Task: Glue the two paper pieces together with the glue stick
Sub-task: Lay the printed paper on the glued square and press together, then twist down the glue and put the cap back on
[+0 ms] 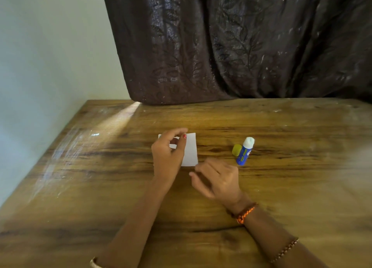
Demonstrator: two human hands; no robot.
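The fingers of the left hand (pixel 168 155) were curled over the left part of the white paper (pixel 190 150) at the centre of the frame, thumb and forefinger drawn close as if pinching its upper edge, the forefinger tip with its red-painted nail lying on the sheet; whether they truly gripped the paper or only pressed on it could not be told. A little of the paper showed in the gap under those fingers and at the far left beyond the knuckles. The paper was small, plain white and roughly rectangular, lying flat on the wooden table (pixel 100 177); whether it was one piece or two laid together could not be told. The right hand (pixel 217 179), just below and right of the paper's lower right corner, was blurred, its fingers loosely extended toward the left and holding nothing. To the right of the paper, apart from it, lay the glue stick (pixel 244 152), a blue tube with a green label, its white glue end exposed and tilted toward the upper right. Its yellow cap (pixel 236 149) sat touching its left side. An orange braided band (pixel 246 213) circled the right wrist. A dark patterned curtain (pixel 241 46) hung across the upper frame.
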